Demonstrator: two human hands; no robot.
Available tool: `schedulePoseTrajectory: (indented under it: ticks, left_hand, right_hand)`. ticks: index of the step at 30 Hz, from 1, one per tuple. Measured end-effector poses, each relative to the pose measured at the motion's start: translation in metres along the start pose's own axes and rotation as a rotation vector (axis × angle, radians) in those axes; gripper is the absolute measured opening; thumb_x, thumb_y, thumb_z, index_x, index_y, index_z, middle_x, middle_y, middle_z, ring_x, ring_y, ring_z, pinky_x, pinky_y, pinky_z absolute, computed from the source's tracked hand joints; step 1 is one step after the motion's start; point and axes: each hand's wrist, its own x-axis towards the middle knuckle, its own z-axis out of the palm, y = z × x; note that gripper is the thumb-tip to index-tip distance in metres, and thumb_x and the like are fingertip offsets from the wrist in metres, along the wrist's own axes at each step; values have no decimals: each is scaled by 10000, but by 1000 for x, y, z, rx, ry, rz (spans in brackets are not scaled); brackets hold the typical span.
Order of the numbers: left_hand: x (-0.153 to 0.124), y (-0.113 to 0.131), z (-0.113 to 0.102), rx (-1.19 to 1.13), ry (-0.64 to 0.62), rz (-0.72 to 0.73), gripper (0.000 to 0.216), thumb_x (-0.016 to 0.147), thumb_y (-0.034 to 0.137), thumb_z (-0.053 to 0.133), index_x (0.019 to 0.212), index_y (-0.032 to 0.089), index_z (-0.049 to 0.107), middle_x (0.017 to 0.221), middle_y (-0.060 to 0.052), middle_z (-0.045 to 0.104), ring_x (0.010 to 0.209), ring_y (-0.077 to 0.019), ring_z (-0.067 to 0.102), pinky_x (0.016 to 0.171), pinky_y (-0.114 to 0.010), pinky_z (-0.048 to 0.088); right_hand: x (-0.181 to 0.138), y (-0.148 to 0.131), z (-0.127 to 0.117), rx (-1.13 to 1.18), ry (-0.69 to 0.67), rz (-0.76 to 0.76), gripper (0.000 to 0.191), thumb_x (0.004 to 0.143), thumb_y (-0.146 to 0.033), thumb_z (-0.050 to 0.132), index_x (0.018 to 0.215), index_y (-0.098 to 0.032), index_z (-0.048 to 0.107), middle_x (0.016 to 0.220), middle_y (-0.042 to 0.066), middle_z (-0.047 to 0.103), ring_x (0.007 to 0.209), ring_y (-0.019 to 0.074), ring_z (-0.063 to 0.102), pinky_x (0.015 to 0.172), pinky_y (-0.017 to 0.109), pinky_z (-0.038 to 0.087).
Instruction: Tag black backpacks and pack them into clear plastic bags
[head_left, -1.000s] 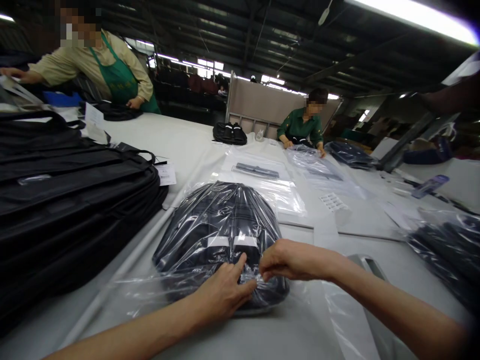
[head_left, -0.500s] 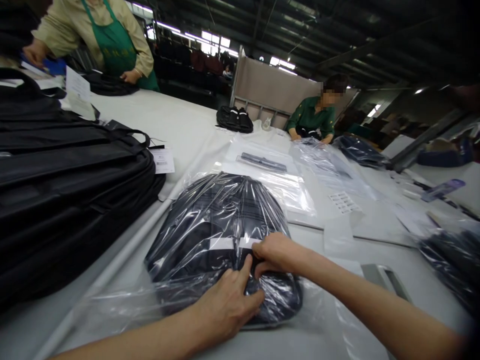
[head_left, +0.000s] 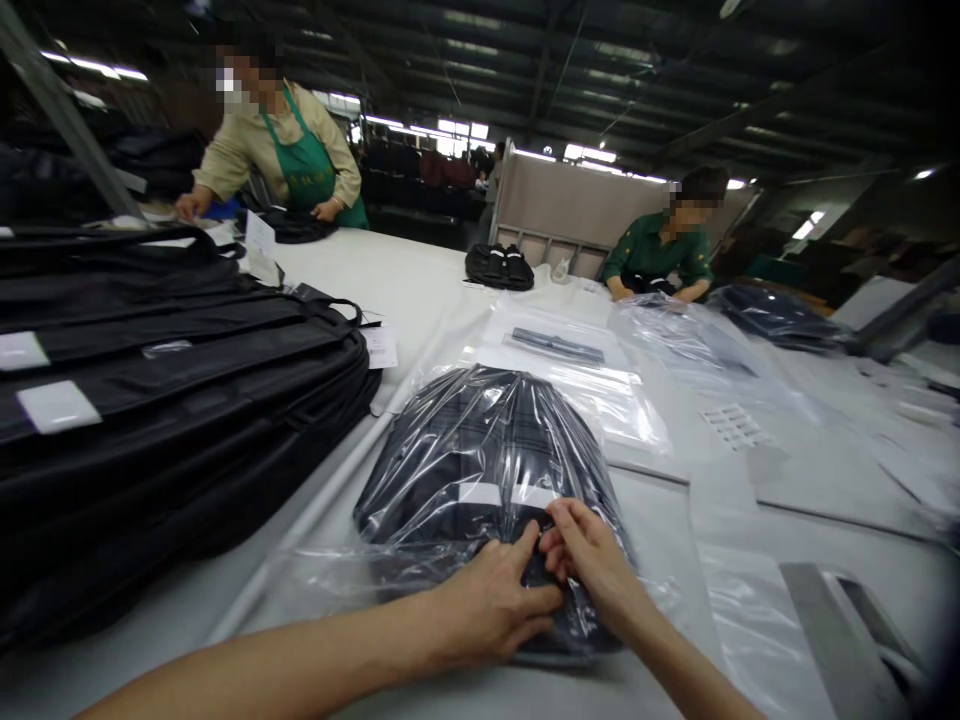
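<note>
Dark plaid backpack (head_left: 480,450) — sealed in clear plastic; flat on table

large dim workshop hall. dark metal-beamed ceiling (head_left: 600,60) with long fluorescent strip lights (head_left: 97,68). bright row of high windows (head_left: 457,128) along the far wall. wide white work table (head_left: 405,280) runs toward the far edge, where a beige upright partition panel with a grey metal frame (head_left: 562,205) stands. dark shelving rows (head_left: 420,180) behind it, detail unclear.
</note>
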Motion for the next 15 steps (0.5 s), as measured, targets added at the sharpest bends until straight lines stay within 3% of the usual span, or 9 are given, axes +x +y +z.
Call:
schedulePoseTrajectory:
  ticks: [2, 3, 5, 8, 10, 12, 15]
  left_hand:
    - [0, -1, -7, -138, 30, -31, 276, 883, 328, 451, 1094, 216, 589, 1336, -181, 393, 1069, -332, 522, 841, -428, 428]
    - [0, -3, -10, -254, 62, -62, 263, 884, 311, 437, 1049, 207, 613, 1276, -154, 460, 1023, -293, 550, 849, -395, 426]
    - [4, -10, -11, -599, 164, -223, 227, 853, 261, 447, 929, 181, 645, 1061, -88, 592, 886, -214, 588, 808, -314, 432]
    - [16, -26, -5, -1053, 294, -529, 182, 761, 203, 465, 824, 153, 628, 777, -29, 630, 605, -130, 541, 590, -238, 414]
    - [26, -36, -1, -1163, 339, -631, 173, 710, 167, 446, 804, 138, 588, 754, -32, 635, 509, -93, 469, 494, -206, 356]
    - [34, -43, -1, -1194, 380, -662, 175, 699, 155, 428, 821, 134, 551, 802, -50, 644, 521, -80, 466, 489, -188, 345]
    - [27, -44, -23, -1216, 404, -657, 178, 770, 240, 443, 871, 135, 545, 838, -61, 634, 597, -103, 530, 529, -207, 390]
  right_hand:
    - [-7, 5, 12, 59, 268, -196, 291, 841, -506, 487, 895, -220, 482, 586, -54, 491, 447, 96, 427, 409, 201, 333]
    - [-12, 6, 18, 58, 324, -324, 225, 872, -451, 464, 867, -226, 486, 575, -55, 463, 452, 99, 411, 418, 208, 330]
    - [-20, 7, 30, -47, 241, -614, 232, 906, -360, 403, 734, -225, 479, 545, -37, 436, 468, 115, 415, 449, 235, 340]
    - [-22, 11, 48, -398, -94, -989, 290, 884, -254, 394, 604, -215, 463, 530, 1, 473, 496, 134, 455, 504, 271, 363]
    - [-15, 14, 58, -549, -186, -1029, 252, 867, -198, 402, 638, -208, 506, 583, 24, 521, 547, 145, 497, 532, 272, 393]
    - [-7, 15, 64, -591, -197, -961, 213, 863, -166, 397, 722, -199, 552, 709, 57, 572, 673, 167, 557, 609, 276, 449]
    - [2, 16, 66, -626, -198, -933, 162, 849, -167, 426, 866, -200, 583, 932, 99, 590, 932, 226, 568, 803, 340, 471]
